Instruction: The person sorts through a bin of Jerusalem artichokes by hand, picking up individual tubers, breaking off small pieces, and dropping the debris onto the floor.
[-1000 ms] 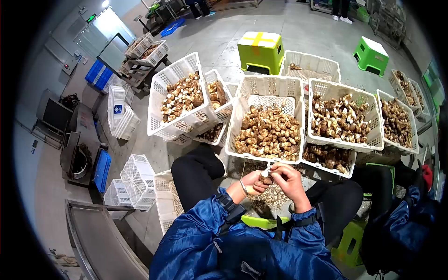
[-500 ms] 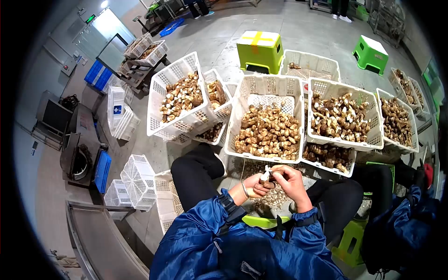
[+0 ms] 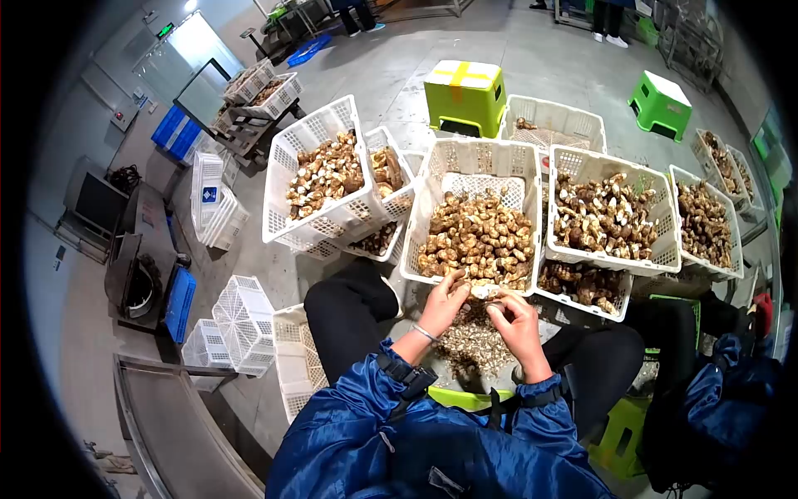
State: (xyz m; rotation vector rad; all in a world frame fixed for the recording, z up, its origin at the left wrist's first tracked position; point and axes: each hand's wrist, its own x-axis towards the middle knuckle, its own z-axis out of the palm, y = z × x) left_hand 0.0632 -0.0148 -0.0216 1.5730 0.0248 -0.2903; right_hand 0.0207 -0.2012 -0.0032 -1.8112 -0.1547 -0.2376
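My left hand [image 3: 442, 311] is closed at the near rim of the middle white crate [image 3: 413, 241], its fingers around a pale mushroom [image 3: 482, 291]. Close by on the right, my right hand [image 3: 519, 326] has thumb and fingers pinched together beside that mushroom. Whatever it may pinch is too small to make out. Inside the crate lies a heap of brown and white mushrooms [image 3: 478, 233]. Pale trimmings [image 3: 475, 343] are piled below my hands, between my knees.
Crates of mushrooms stand left [image 3: 324, 179] and right [image 3: 611, 212], some stacked. A yellow-green stool [image 3: 465, 100] and a green stool [image 3: 659, 108] are beyond. Another person's blue sleeve [image 3: 727, 399] is at right. Upturned white crates [image 3: 245, 320] and a metal table [image 3: 179, 428] are left.
Both hands have moved forward from above the trimmings to the crate's near rim. The left hand has turned, with its fingers now pointing towards the crate. The view has shifted slightly.
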